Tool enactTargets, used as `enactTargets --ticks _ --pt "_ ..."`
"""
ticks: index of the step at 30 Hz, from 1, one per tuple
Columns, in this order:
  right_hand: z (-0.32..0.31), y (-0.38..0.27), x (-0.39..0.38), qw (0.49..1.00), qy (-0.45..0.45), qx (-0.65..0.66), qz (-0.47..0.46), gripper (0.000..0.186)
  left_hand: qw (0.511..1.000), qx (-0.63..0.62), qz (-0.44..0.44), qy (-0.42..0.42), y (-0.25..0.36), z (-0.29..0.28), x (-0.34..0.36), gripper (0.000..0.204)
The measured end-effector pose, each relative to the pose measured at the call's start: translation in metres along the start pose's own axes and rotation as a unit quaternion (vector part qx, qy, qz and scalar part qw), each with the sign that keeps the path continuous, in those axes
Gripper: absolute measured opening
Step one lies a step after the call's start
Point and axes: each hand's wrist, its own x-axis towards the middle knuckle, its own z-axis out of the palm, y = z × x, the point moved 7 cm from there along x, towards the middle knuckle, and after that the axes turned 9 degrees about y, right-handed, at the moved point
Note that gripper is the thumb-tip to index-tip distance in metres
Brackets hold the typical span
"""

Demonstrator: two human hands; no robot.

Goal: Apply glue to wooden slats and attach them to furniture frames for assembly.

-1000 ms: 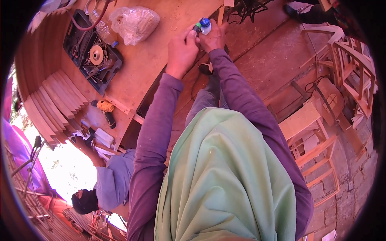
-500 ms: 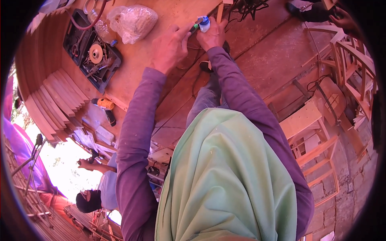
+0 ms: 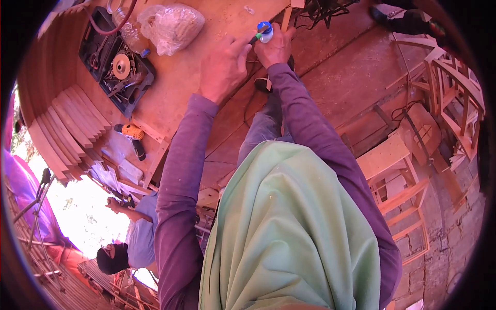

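Note:
Over the near edge of the wooden table (image 3: 206, 26), my two hands are close together. My right hand (image 3: 274, 50) is closed around a small white container with a blue top (image 3: 265, 32). My left hand (image 3: 226, 67) is closed on a slim dark tool with a green band (image 3: 255, 38), its far end against the blue top. The tool's exact kind is too small to tell, and my fingers hide part of it.
Left on the table are a plastic bag of pale material (image 3: 173, 26), a plastic bottle (image 3: 133, 39), an open tool case (image 3: 126, 98), stacked curved wood pieces (image 3: 67, 124) and an orange drill (image 3: 132, 135). A person (image 3: 139, 237) is at lower left; wooden frames (image 3: 454, 93) stand right.
My left hand has shifted slightly right and down. The container has tilted a little in my right hand, and the slim tool stays at its blue top.

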Motion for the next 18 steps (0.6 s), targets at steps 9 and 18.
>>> enactTargets --ticks 9,18 --pt "0.001 0.0 0.0 1.0 0.0 0.0 -0.007 0.044 0.999 0.016 -0.015 0.032 -0.016 -0.001 0.002 0.032" --pt "-0.001 -0.001 -0.001 1.0 0.009 0.012 -0.002 0.04 0.994 0.079 0.049 -0.053 0.009 -0.009 0.011 0.032"
